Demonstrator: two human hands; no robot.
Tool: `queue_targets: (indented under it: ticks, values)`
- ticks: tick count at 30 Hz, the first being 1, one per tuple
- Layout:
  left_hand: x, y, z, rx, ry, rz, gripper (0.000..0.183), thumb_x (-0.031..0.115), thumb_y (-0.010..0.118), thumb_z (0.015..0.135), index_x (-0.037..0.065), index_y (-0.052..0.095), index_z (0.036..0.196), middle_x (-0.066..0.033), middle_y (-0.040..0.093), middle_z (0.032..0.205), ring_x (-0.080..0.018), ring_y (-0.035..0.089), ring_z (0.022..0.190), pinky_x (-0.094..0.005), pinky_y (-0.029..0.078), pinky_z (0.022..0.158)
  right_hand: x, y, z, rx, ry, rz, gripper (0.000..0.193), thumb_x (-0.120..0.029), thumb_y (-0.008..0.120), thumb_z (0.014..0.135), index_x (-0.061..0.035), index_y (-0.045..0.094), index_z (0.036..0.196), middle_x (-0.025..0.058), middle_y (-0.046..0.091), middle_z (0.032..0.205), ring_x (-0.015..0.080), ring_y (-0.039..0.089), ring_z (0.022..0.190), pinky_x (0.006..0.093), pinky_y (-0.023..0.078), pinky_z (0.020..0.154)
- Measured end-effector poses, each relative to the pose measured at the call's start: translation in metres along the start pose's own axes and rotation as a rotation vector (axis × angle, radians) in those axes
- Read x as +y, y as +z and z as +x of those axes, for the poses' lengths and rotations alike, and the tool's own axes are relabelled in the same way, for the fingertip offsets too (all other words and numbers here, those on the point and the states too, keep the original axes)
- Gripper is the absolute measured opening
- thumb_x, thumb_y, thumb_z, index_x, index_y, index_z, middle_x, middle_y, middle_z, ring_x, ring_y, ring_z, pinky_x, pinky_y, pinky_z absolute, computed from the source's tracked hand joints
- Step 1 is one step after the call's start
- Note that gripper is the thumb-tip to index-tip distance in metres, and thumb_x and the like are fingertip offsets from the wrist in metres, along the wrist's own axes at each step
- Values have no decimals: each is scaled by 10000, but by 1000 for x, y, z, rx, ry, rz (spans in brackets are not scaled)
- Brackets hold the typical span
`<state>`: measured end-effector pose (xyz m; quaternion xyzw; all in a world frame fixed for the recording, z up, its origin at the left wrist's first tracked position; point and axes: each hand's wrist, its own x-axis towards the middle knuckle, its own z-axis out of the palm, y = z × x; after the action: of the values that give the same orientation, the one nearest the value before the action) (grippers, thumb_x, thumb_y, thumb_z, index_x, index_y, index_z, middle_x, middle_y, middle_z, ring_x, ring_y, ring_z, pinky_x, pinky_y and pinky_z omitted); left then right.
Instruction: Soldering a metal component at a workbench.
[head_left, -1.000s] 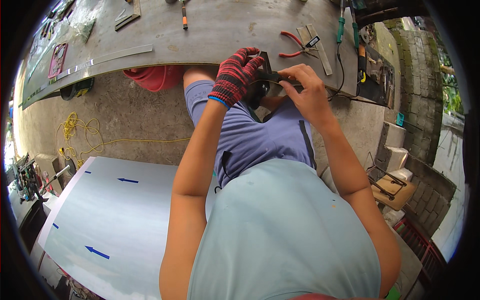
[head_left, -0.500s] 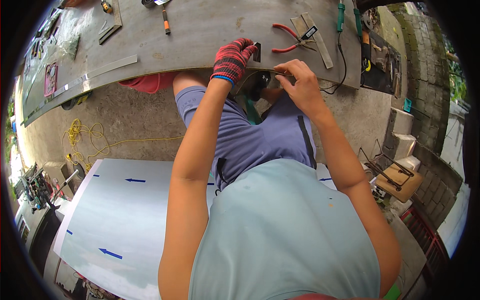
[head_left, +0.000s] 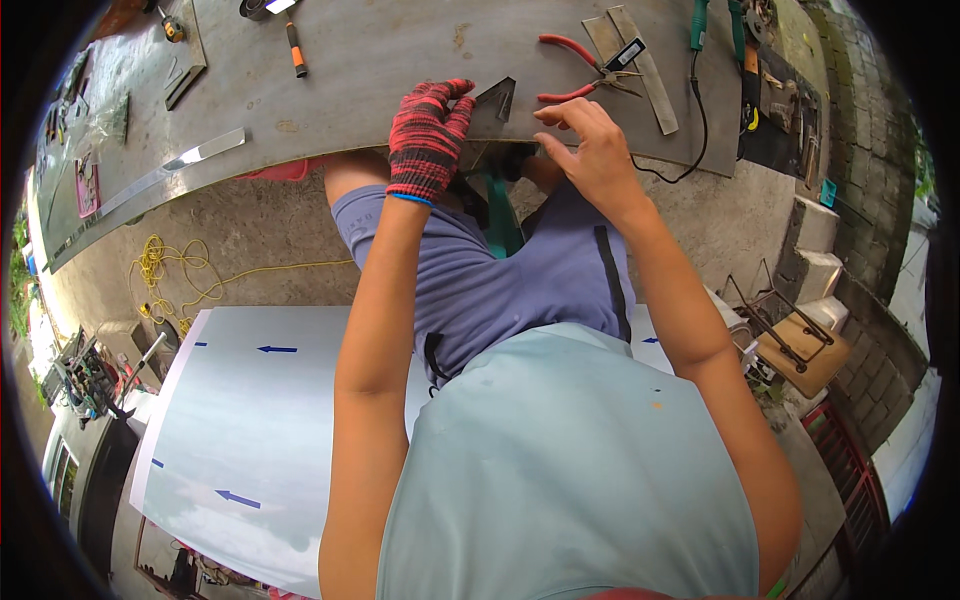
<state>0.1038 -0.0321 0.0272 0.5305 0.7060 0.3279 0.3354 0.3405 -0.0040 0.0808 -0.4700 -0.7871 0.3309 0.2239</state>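
Note:
My left hand (head_left: 430,140), in a red and black knit glove with a blue cuff, is over the table's near edge with its fingers extended and slightly apart. Just right of its fingertips, a small dark bent metal strip (head_left: 508,98) forms a sharp angle on the table; whether a fingertip touches it is hard to tell. My bare right hand (head_left: 590,145) hovers by the same edge, right of the strip. Its thumb and fingers are apart with nothing between them. Beyond it are red-handled pliers (head_left: 570,96) beside a flat metal strip (head_left: 645,75).
The grey metal table (head_left: 370,90) carries an orange-handled tool (head_left: 296,55), a metal square (head_left: 188,75), a long shiny strip (head_left: 205,150) and a green corded tool (head_left: 698,30). Yellow cord (head_left: 160,270) lies on the floor. Behind me is a pale sheet (head_left: 270,400) with blue arrows.
My left hand has moved left, away from the bent strip, which now shows at a different angle. My right hand has opened wider. The whole view has shifted slightly.

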Motion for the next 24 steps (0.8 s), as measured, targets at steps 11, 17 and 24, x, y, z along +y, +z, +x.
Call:
queue_targets:
  ticks: [11, 17, 24]
  values:
    - [4, 13, -14, 192, 259, 83, 239, 110, 819, 862, 143, 784, 1096, -66, 752, 1110, -281, 666, 1023, -414, 523, 946, 0, 13, 26, -3, -201, -198, 486, -192, 897, 780, -99, 692, 1211, 45, 622, 1277, 273, 603, 1117, 422, 513, 977]
    - [-4, 21, -12, 168, 196, 93, 219, 97, 825, 849, 151, 781, 1057, -36, 778, 1069, -274, 683, 990, -417, 524, 935, 7, 9, 37, -80, -305, -299, 477, -241, 889, 792, -99, 687, 1200, 16, 626, 1313, 253, 591, 1148, 405, 496, 955]
    - [-2, 16, -4, 156, 210, 72, 180, 107, 827, 853, 159, 798, 1023, -58, 784, 1039, -278, 676, 947, -403, 534, 902, 9, 11, 38, -96, -311, -319, 476, -253, 885, 796, -95, 683, 1197, 14, 628, 1307, 249, 590, 1159, 396, 483, 936]
